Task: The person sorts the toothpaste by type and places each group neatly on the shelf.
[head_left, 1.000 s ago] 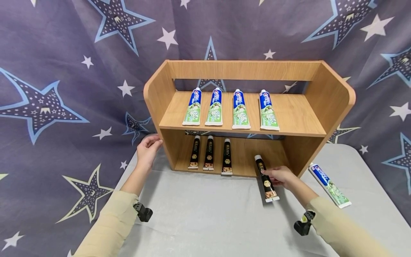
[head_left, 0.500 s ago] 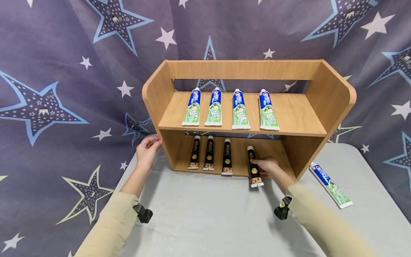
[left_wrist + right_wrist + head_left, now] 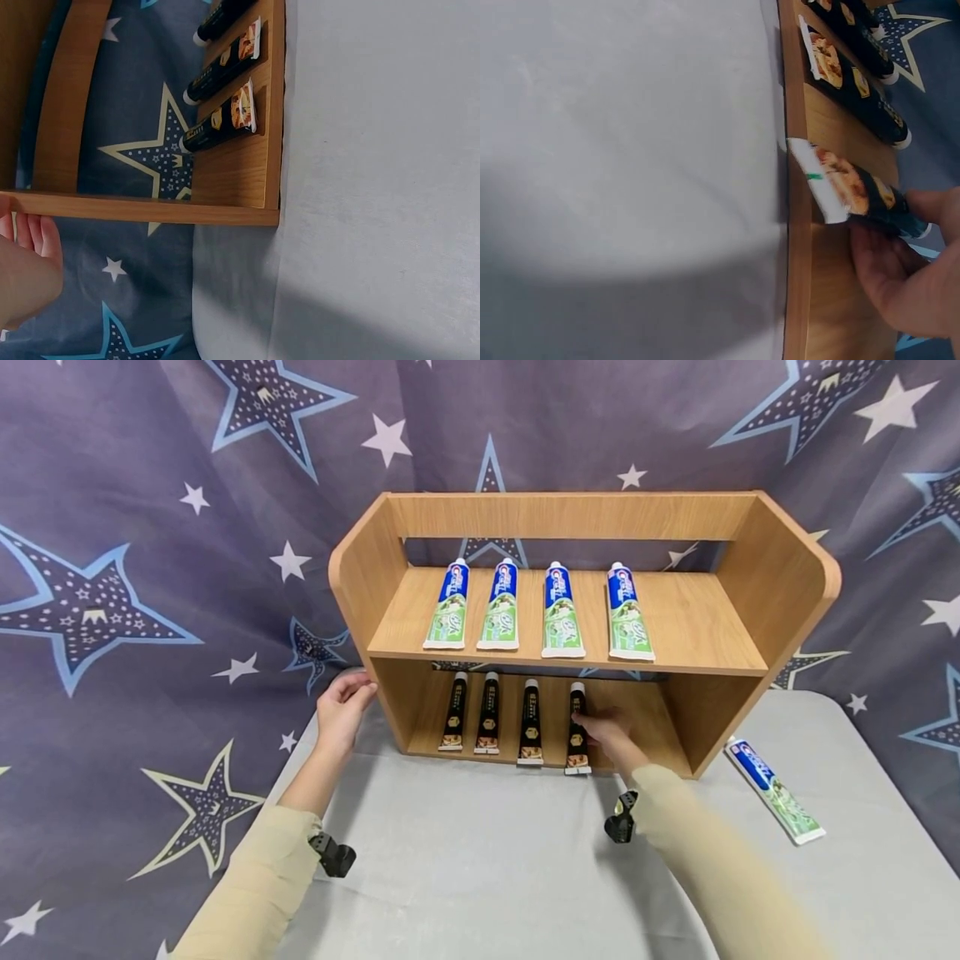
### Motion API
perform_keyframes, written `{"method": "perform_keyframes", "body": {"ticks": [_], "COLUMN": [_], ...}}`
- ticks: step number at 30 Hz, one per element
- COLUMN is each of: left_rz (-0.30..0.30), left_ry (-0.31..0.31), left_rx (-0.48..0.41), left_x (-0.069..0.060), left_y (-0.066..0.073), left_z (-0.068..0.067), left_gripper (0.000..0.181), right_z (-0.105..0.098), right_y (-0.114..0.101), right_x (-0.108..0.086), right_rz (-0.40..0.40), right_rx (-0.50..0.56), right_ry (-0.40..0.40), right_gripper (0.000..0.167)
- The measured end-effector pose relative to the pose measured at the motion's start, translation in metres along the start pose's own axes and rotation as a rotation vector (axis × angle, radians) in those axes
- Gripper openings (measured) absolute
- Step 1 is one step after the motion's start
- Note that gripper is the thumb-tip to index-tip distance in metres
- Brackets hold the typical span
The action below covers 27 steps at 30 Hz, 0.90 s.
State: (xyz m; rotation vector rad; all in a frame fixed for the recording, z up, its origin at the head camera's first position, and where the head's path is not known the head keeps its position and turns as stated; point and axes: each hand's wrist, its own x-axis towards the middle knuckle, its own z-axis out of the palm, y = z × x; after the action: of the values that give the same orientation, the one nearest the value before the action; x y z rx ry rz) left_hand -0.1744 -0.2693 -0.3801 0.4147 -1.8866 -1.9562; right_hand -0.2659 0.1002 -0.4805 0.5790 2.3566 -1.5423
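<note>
My right hand (image 3: 611,731) pinches a black toothpaste tube (image 3: 577,739) between thumb and fingers, at the lower level of a wooden shelf (image 3: 566,666). The tube's white crimped end juts over the shelf's front edge and, in the right wrist view, looks raised off the board. To its left lie three more black toothpaste tubes (image 3: 530,727), caps toward the back. My left hand (image 3: 342,710) grips the front edge of the shelf's left side panel (image 3: 142,208), with its fingers on the outer side.
Several blue-and-green toothpaste tubes (image 3: 562,614) lie in a row on the upper level. Another blue-and-green tube (image 3: 776,789) rests on the grey tabletop (image 3: 465,860), right of the shelf. A star-patterned curtain (image 3: 187,527) hangs behind.
My right hand has carried the black toothpaste tube left and inward, from in front of the shelf to the lower level beside the other black tubes. The left hand has stayed in place.
</note>
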Motion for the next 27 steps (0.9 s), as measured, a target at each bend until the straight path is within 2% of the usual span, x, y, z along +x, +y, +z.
{"method": "perform_keyframes", "body": {"ticks": [3,4,6,7,10,11,14,18,21,24,27], "left_rz": [0.0,0.001,0.004,0.005,0.003,0.0,-0.008,-0.009,-0.007,-0.007,-0.012], "left_ry": [-0.005,-0.009,-0.017,-0.02,-0.025,-0.02,-0.012,-0.009,-0.012,-0.006,0.003], "left_rx": [-0.006,-0.011,-0.024,-0.034,-0.037,-0.038,-0.03,-0.033,-0.033,-0.023,-0.021], "left_x": [0.001,0.001,0.002,0.002,0.001,0.001,0.0,0.0,0.0,0.0,0.0], "left_y": [0.002,0.003,0.003,0.004,0.004,0.004,0.003,0.002,0.002,0.001,0.001], "left_z": [0.001,0.002,0.004,0.005,0.006,0.006,0.004,0.003,0.003,0.003,0.001], "left_gripper": [0.014,0.014,0.015,0.015,0.016,0.016,0.015,0.015,0.015,0.014,0.014], "right_z": [0.006,0.008,0.008,0.008,0.005,0.002,0.001,0.001,0.001,-0.001,-0.004], "right_y": [0.005,0.012,0.016,0.017,0.013,0.005,-0.001,-0.003,-0.003,-0.003,-0.004], "right_x": [0.017,0.033,0.047,0.049,0.048,0.034,0.016,0.005,0.003,0.001,0.004], "right_rz": [-0.041,-0.1,-0.165,-0.202,-0.276,-0.258,-0.325,-0.396,-0.417,-0.406,-0.362], "right_rx": [-0.043,-0.132,-0.294,-0.377,-0.569,-0.547,-0.507,-0.509,-0.471,-0.444,-0.482], "right_ry": [0.022,0.045,0.054,0.063,0.117,0.106,0.149,0.222,0.257,0.233,0.157], "right_gripper": [0.067,0.072,0.081,0.084,0.078,0.066,0.046,0.043,0.039,0.036,0.037]}}
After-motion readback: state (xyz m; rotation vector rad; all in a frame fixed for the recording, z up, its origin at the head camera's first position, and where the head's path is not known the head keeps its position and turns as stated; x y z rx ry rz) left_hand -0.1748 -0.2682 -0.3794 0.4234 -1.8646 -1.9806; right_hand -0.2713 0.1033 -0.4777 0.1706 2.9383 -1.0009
